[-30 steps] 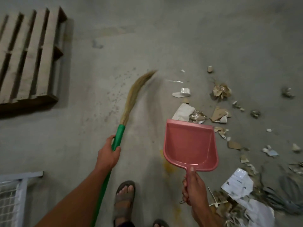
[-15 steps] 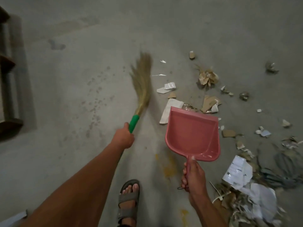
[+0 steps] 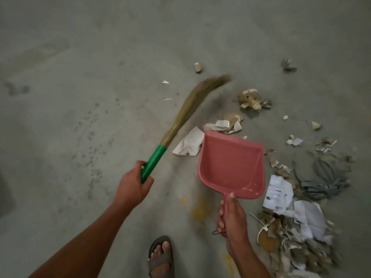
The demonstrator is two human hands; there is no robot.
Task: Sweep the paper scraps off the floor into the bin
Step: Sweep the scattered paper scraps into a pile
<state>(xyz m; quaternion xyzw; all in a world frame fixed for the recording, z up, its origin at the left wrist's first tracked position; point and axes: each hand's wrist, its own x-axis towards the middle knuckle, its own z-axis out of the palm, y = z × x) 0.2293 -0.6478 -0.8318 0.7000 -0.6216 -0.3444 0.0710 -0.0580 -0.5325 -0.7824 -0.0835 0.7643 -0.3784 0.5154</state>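
Swung rightward since a moment ago, the green-handled straw broom [image 3: 192, 109] in the clenched left hand [image 3: 133, 185] reaches beyond scattered paper scraps [image 3: 224, 125], ready to drive them toward the empty pink plastic dustpan [image 3: 230, 165], gripped by the right hand [image 3: 232, 219].
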